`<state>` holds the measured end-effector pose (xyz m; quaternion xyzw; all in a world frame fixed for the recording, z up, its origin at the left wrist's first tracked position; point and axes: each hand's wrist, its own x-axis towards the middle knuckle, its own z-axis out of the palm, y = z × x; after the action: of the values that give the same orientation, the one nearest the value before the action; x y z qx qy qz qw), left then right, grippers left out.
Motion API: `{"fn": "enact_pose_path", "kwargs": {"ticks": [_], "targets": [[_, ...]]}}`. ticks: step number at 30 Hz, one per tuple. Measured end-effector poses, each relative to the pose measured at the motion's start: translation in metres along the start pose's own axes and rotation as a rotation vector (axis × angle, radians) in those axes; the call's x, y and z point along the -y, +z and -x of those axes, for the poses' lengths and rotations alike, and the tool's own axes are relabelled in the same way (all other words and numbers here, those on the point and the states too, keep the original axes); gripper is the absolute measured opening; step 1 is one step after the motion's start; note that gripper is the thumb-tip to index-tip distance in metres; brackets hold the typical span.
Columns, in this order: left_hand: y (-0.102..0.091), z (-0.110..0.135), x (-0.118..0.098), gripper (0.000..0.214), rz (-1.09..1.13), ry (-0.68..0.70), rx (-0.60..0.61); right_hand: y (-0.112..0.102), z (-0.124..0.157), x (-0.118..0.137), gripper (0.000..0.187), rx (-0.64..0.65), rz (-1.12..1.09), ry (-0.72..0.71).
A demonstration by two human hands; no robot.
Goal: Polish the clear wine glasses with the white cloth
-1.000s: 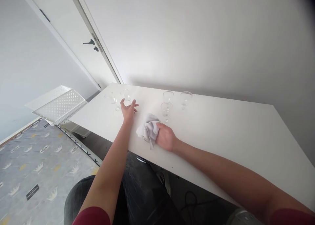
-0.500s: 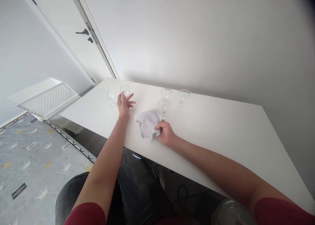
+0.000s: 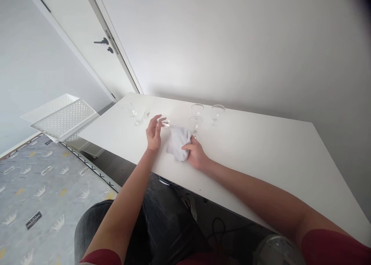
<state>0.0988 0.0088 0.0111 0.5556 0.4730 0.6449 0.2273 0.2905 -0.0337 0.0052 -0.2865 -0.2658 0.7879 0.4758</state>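
My left hand (image 3: 154, 131) is closed around a clear stemmed glass (image 3: 165, 122), held just above the table beside the cloth. Part of this glass is hidden by my fingers and the cloth. In my right hand (image 3: 197, 153) is a pale grey-white cloth (image 3: 179, 143), gripped between thumb and fingers and hanging down in folds. Beyond the right hand stand more clear glasses: one close behind the cloth (image 3: 195, 121), one farther back (image 3: 197, 108) and one to the right (image 3: 218, 109). More clear glassware (image 3: 132, 110) is at the table's left, its outline faint.
The white table (image 3: 261, 157) runs along a plain wall. At its left end are white perforated metal racks (image 3: 62, 118), and a patterned mattress (image 3: 43, 195) lies lower left. A door with a dark handle (image 3: 101, 41) is behind. Cables show beneath the table.
My left hand has taken hold of a glass from the left group and brought it right, next to the cloth. My right hand has kept the cloth, which now hangs closer to that glass.
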Motion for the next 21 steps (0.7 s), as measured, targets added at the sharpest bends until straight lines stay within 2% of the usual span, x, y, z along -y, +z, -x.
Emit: {"fn": "enact_pose_path", "kwargs": {"ticks": [5,8,13,16,18,21], "targets": [[-0.003,0.005,0.003,0.049,0.015,0.021,0.126,0.0,-0.001,0.0,0.063,0.016,-0.05,-0.014],[-0.005,0.005,0.006,0.044,-0.049,0.018,0.109,-0.003,-0.004,-0.004,0.056,0.043,-0.019,-0.04],[-0.006,0.006,0.003,0.042,-0.091,-0.046,0.105,-0.006,0.0,-0.012,0.049,-0.005,0.251,-0.219],[-0.005,0.006,-0.003,0.053,-0.114,-0.066,0.257,-0.004,0.009,-0.013,0.044,0.052,0.412,-0.32],[-0.004,0.007,-0.007,0.058,-0.118,-0.047,0.401,-0.002,0.013,-0.011,0.047,0.143,0.437,-0.303],[-0.002,0.009,-0.01,0.059,-0.067,0.042,0.493,0.0,0.014,-0.007,0.072,0.243,0.362,-0.203]]}}
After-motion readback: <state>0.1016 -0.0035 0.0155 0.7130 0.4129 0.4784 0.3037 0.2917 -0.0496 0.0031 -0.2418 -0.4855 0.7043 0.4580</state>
